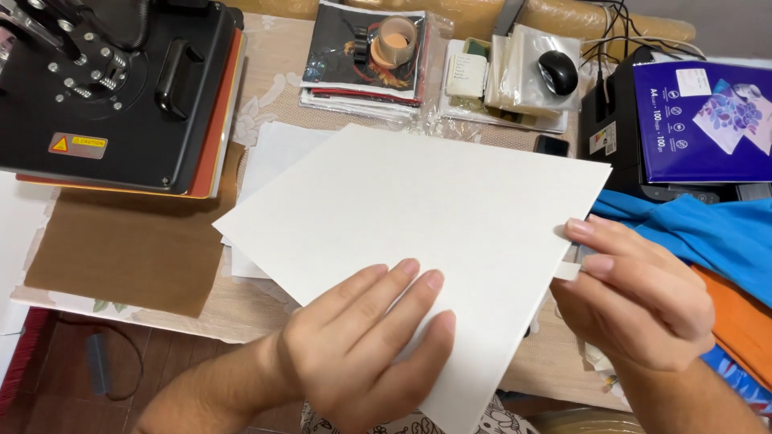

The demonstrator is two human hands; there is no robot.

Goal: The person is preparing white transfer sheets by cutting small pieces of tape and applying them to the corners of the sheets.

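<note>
A large white sheet of paper [418, 217] lies tilted over the table in the middle of the view. My left hand [370, 345] rests flat on its near part, fingers spread and pressing it down. My right hand [635, 301] pinches the sheet's right edge between thumb and fingers, where a thin strip or layer sticks out. More white sheets [269, 157] lie under the big one at its left.
A black heat press [112, 88] stands at the back left over a brown sheet [129, 249]. Stacked packets with a tape roll [396, 38] and a black mouse [558, 71] sit behind. A purple paper pack [700, 120] and blue and orange cloth [708, 233] lie right.
</note>
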